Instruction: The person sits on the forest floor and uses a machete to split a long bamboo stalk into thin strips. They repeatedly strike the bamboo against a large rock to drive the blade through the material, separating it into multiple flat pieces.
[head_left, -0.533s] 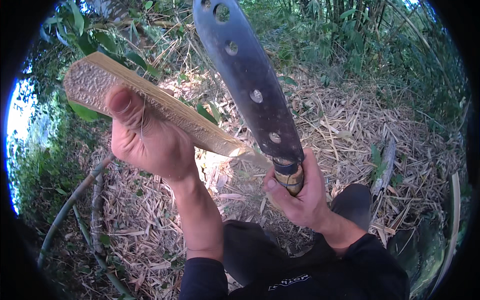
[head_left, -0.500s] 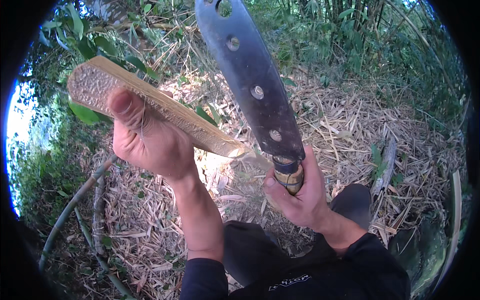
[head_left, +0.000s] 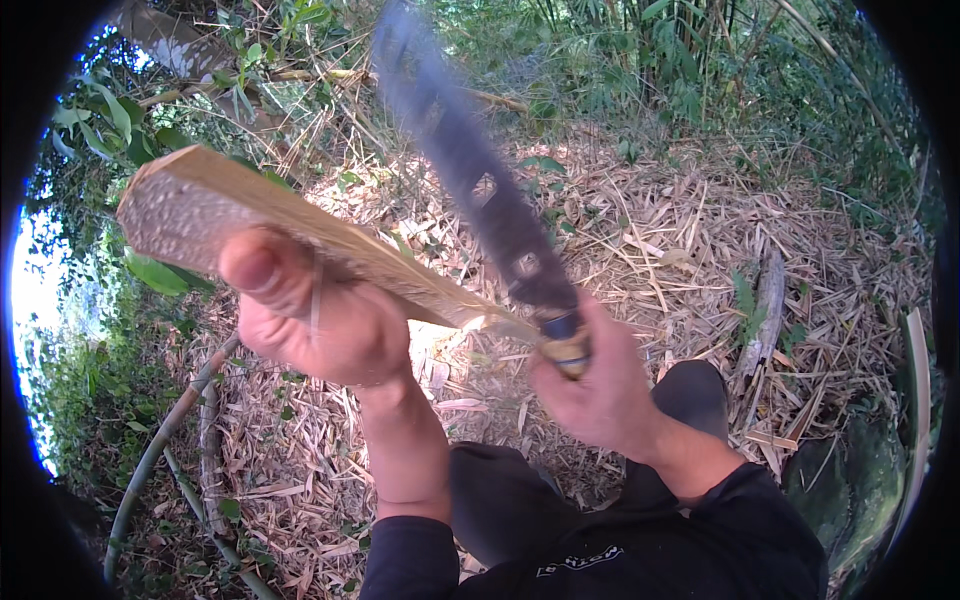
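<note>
I wear a black top [head_left: 690, 570] with small white lettering [head_left: 580, 562] on the front. Its dark sleeves [head_left: 410, 555] stop well short of my bare left hand [head_left: 330, 320] and right hand [head_left: 605, 385]; my trousers [head_left: 500, 490] are dark grey.

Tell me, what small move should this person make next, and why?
Perhaps bring the machete slowly toward the pale narrow end of the wooden piece: the right hand holds the machete by its handle, its blade seems apart from the wood, and the left hand holds the wood nearer its thick end, away from that pale tip.
</note>
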